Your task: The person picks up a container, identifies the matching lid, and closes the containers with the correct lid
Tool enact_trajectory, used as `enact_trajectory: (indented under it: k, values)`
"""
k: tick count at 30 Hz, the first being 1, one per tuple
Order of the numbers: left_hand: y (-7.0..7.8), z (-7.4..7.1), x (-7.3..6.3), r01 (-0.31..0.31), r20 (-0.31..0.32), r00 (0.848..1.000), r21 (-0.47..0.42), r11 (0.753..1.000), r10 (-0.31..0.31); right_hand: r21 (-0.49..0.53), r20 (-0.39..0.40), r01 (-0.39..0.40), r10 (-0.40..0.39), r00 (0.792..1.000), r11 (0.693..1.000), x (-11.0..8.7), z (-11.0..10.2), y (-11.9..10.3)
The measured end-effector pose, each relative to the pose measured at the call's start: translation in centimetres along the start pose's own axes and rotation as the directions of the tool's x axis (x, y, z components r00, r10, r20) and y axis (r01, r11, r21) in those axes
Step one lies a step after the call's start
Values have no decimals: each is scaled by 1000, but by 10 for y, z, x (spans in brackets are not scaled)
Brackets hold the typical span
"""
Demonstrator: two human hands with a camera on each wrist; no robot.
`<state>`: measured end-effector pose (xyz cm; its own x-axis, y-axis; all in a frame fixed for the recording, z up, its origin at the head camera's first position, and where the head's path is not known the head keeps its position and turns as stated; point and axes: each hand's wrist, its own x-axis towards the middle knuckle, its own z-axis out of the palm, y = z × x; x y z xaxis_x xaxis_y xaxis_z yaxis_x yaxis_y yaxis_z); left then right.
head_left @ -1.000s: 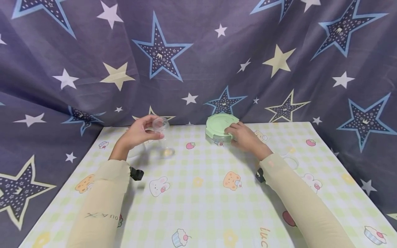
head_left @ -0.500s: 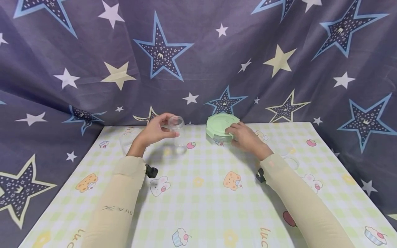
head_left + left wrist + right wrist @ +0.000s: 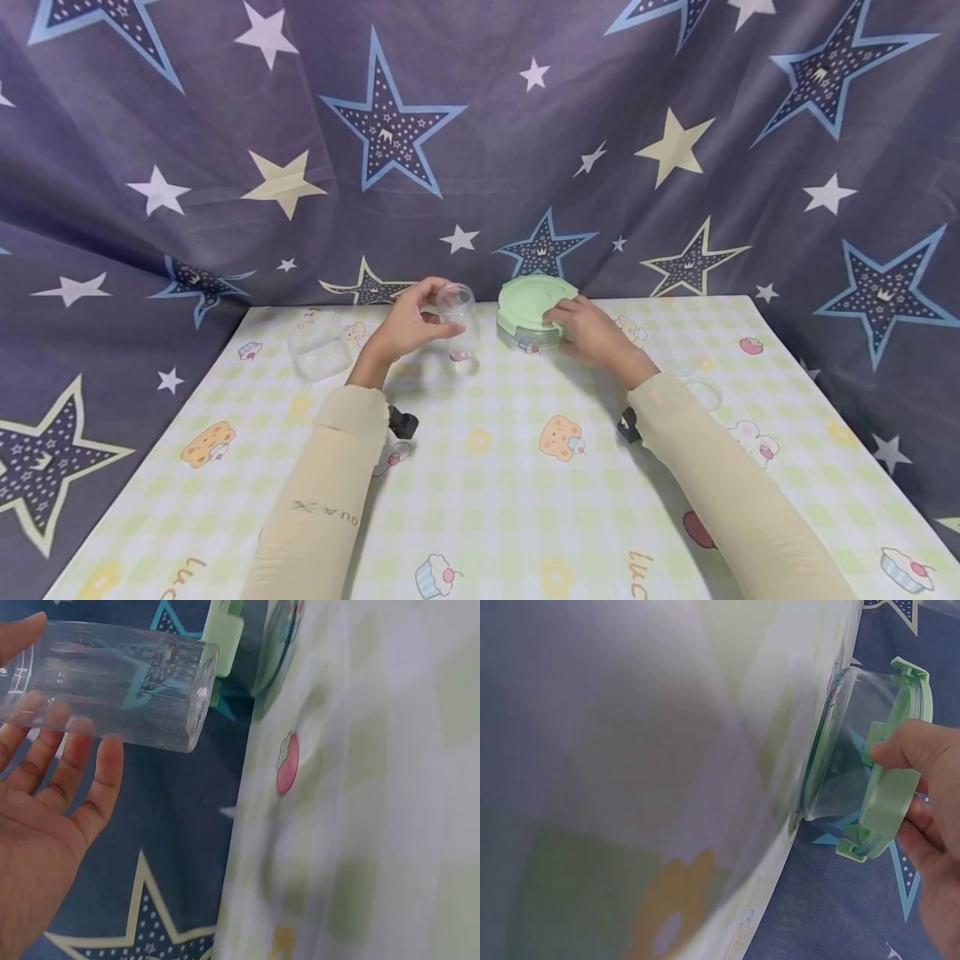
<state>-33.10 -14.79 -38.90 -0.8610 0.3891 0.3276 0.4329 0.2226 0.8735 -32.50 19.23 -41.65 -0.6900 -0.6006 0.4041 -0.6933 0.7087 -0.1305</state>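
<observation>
My left hand (image 3: 408,323) grips a clear, see-through jar (image 3: 467,343) by its upper part, thumb on one side and fingers on the other. The jar is upright, and in the left wrist view a gap shows between its base and the tablecloth. To its right, at the back of the table, stands a round clear food container (image 3: 855,735) with a light green clip-on lid (image 3: 532,298). My right hand (image 3: 596,335) holds the lid's near right edge, the thumb lying at a side clip in the right wrist view.
A clear container (image 3: 318,348) stands back left, behind my left forearm. Beside my right sleeve lies a faint clear round thing (image 3: 705,392), partly hidden. The checked tablecloth (image 3: 480,500) meets a star-patterned curtain (image 3: 480,125) at the back.
My left hand has carried the jar rightward, close to the food container, bringing the back-left clear container into fuller view. My right hand stays on the lid.
</observation>
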Motion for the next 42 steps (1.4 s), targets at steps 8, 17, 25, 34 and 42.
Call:
enact_trajectory:
  k: [8, 17, 25, 34, 42]
  values:
    - [-2, 25, 2, -13, -6, 1000, -30, 999, 13, -1, -2, 2, -2, 1000, 1000, 1, 1, 0]
    - [-2, 50, 1, 24, 39, 999, -14, 1000, -23, -5, -9, 0, 0, 1000, 1000, -1, 0, -1]
    - [-5, 63, 2, -19, 69, 998, 68, 998, 14, -13, -6, -3, 3, 1000, 1000, -1, 0, -2]
    - [-6, 75, 1, 15, 115, 993, 23, 1000, -18, -14, -7, 1, -1, 1000, 1000, 1, 2, 0]
    - [-5, 81, -1, 38, 165, 985, 27, 999, -42, -21, -9, -1, 1, 1000, 1000, 0, 1, 0]
